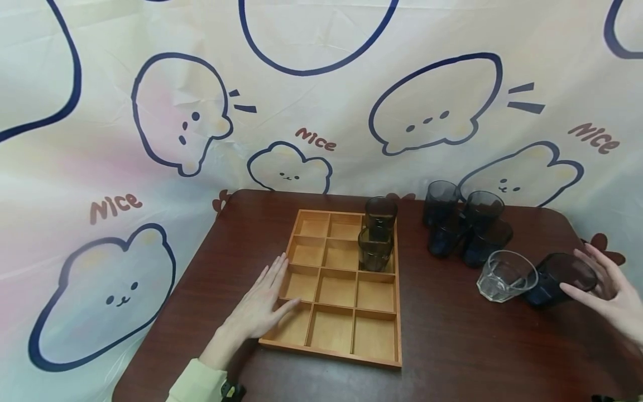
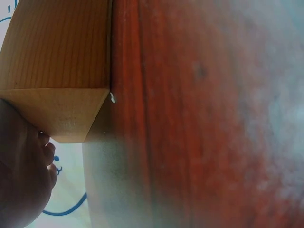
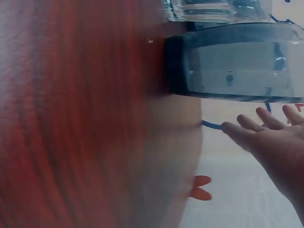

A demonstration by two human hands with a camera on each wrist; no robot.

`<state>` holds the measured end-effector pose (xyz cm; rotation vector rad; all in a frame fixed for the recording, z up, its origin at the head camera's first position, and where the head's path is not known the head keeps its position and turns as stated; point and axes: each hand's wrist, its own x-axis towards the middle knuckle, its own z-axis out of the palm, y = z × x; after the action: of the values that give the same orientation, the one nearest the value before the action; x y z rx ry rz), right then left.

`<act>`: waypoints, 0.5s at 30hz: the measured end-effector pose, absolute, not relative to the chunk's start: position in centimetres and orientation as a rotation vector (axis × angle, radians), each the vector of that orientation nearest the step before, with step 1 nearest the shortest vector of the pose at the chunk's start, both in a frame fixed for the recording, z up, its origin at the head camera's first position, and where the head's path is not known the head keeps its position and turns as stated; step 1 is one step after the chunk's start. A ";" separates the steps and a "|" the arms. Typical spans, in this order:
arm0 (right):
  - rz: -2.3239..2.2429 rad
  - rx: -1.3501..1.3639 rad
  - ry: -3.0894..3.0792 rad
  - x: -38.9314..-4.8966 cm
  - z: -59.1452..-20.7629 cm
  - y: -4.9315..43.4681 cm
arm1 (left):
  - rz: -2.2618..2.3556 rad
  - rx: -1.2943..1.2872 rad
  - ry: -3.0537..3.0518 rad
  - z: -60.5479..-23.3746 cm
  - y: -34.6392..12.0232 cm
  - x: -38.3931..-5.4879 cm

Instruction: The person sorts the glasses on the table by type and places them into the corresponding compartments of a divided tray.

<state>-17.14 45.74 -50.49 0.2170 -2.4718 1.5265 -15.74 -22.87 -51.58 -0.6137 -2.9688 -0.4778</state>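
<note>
My left hand point(image 1: 258, 304) rests with straight fingers along the left edge of a wooden compartment tray point(image 1: 331, 355). The tray's outer wall point(image 2: 57, 52) fills the upper left of the left wrist view. Two dark tinted glasses, one in front point(image 1: 374, 254) and one behind point(image 1: 380, 212), stand in the tray's right column, in the two back rows. At the right, my right hand point(image 1: 610, 293) is spread around the near side of another dark glass point(image 1: 552, 285). The right wrist view shows a gap between the fingers point(image 3: 240, 135) and this glass point(image 3: 232, 66).
A clear glass point(image 1: 504, 279) stands directly left of the dark one by my right hand. Behind it, several dark glasses point(image 1: 484, 243) are grouped close together at the back right of the brown table point(image 1: 442, 335). A printed curtain point(image 1: 321, 106) hangs behind the table.
</note>
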 end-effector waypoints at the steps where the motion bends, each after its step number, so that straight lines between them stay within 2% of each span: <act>1: 1.645 0.259 -2.419 -17.2 -50.8 45.9 | -0.479 -0.615 -2.969 -51.6 -22.9 -15.7; 6: 2.130 0.413 -2.159 -17.5 -51.7 46.3 | -0.483 -0.619 -2.970 -51.6 -22.9 -15.8; 15: 2.416 0.565 -1.919 -17.5 -52.6 45.4 | -0.478 -0.606 -2.978 -51.6 -22.9 -15.9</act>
<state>-17.54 45.43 -52.62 0.5650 -1.9191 2.4163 -15.88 -22.88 -51.58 -0.6056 -2.9782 -0.4783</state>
